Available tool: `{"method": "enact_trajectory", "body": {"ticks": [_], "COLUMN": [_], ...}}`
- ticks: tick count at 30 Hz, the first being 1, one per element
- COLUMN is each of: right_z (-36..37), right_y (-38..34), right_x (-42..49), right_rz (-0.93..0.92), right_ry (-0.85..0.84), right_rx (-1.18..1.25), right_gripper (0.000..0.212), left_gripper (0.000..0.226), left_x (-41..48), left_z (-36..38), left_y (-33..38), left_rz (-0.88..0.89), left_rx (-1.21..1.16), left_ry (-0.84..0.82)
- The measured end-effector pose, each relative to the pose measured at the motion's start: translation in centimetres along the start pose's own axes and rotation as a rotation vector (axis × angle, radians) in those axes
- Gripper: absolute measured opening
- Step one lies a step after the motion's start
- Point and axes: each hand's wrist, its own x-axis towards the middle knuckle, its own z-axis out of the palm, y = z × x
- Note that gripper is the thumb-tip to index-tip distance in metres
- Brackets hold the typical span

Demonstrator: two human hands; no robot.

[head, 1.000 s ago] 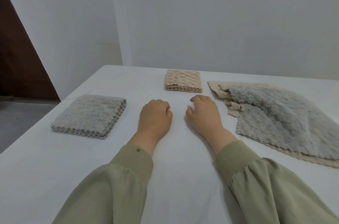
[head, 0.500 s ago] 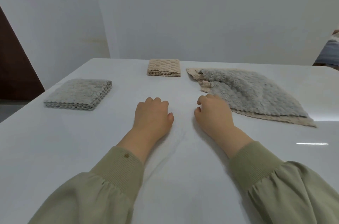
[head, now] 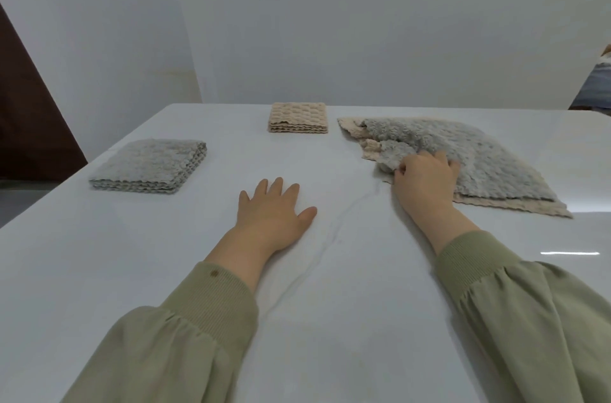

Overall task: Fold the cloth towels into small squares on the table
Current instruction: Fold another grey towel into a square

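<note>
Your right hand (head: 426, 181) has reached the grey towel (head: 479, 154), pinching its corner.
Peel it off the beige towel (head: 529, 207) beneath your pinch; left hand (head: 274, 211) lies spread.

We wore sage-green fabric on both arms. The left sleeve (head: 172, 346) and right sleeve (head: 545, 320) were full and softly gathered, each ending in a ribbed knit cuff of the same green. A small round brownish spot (head: 214, 273) marked the left cuff (head: 228, 300). Our left hand (head: 274, 214) and right hand (head: 425, 183) were bare.
</note>
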Motion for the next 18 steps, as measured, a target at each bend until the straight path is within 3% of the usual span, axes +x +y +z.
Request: {"method": "enact_trajectory", "body": {"ticks": [4, 6, 8, 10, 12, 14, 18], "right_z": [-0.7, -2.0, -3.7, -4.8, -4.9, -4.4, -3.8], "right_y": [-1.4, -2.7, -4.6, -6.5, -7.8, -7.9, -6.0], "right_x": [-0.2, -1.0, -2.5, -4.5, -5.9, -6.2, -5.0], "right_rz": [-0.100, -0.292, -0.538, -0.704, -0.714, -0.604, -0.295], "right_ry": [0.265, 0.438, 0.490, 0.339, 0.056, -0.108, -0.196], "right_rx": [0.194, 0.390, 0.597, 0.685, 0.603, 0.465, 0.108], "right_gripper": [0.020, 0.016, 0.016, 0.020, 0.030, 0.042, 0.056], "left_gripper": [0.068, 0.069, 0.065, 0.054, 0.040, 0.036, 0.033], "left_x": [0.1, 0.3, 0.7, 1.1, 1.2, 1.1, 0.9], "left_z": [-0.1, -0.5, -0.7, -0.6, -0.7, -0.8, -1.1], "left_y": [-0.2, -0.9, -2.2, -3.3, -3.7, -3.5, -3.1], "left_rz": [-0.010, -0.037, -0.071, -0.093, -0.108, -0.136, -0.168], "left_rx": [-0.037, -0.073, -0.120, -0.191, -0.271, -0.359, -0.526], "left_ry": [-0.036, -0.023, 0.042, 0.148, 0.224, 0.264, 0.370]}}
